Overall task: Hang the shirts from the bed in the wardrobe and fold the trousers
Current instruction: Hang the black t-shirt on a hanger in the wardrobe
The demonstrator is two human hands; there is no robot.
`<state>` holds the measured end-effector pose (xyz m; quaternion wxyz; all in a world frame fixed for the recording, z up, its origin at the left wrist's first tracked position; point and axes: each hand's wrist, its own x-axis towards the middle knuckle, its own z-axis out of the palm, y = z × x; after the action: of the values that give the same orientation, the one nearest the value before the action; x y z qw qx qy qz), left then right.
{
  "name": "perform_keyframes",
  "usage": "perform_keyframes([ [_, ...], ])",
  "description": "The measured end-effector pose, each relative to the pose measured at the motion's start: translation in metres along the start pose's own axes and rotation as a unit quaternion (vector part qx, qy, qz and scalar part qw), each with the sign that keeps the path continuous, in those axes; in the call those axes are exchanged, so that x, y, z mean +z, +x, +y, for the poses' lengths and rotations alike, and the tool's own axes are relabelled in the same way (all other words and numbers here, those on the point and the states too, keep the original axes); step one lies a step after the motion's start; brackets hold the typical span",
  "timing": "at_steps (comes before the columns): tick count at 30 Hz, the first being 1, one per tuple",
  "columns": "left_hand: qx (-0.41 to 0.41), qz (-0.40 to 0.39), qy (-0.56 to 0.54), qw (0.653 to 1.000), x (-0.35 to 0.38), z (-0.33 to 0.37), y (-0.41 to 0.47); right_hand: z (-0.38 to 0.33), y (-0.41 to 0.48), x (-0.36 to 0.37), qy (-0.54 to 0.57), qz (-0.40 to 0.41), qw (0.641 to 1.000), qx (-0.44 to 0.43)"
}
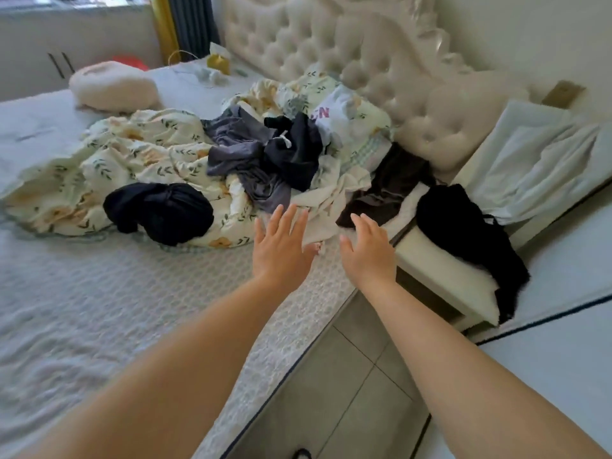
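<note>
A heap of clothes lies on the bed (99, 293) near the headboard: a grey garment (238, 150), a black garment with a white drawstring (294, 150), a white shirt with pink letters (334, 117), a cream garment (328, 200) and a dark brown one (384, 187). A black bundle (159, 213) sits on the floral quilt (126, 160). Another black garment (463, 233) drapes over the nightstand (440, 276). My left hand (281, 246) and my right hand (367, 253) reach forward with straight fingers, hovering just short of the cream garment, holding nothing.
A tufted cream headboard (347, 51) stands behind the heap. A round cream cushion (112, 84) and a yellow tissue box (218, 61) lie at the far side. White bedding (536, 167) is piled at the right. A tiled floor strip (357, 376) runs between the bed and a white surface.
</note>
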<state>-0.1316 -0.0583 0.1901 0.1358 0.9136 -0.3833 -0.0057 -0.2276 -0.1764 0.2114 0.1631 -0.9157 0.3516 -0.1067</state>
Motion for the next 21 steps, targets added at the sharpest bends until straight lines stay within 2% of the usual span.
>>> perform_keyframes([
  [7,-0.073,-0.004,0.008,0.997,0.01,-0.039,0.036,-0.024,0.059,0.042,0.019,-0.071,0.996,-0.056],
  [17,-0.108,-0.033,0.024,0.993,0.039,-0.102,0.099,-0.051,0.143,0.111,0.034,-0.108,0.992,-0.056],
  [21,-0.142,-0.053,0.01,0.988,0.063,-0.123,0.116,-0.062,0.168,0.144,0.029,-0.15,0.985,-0.078],
])
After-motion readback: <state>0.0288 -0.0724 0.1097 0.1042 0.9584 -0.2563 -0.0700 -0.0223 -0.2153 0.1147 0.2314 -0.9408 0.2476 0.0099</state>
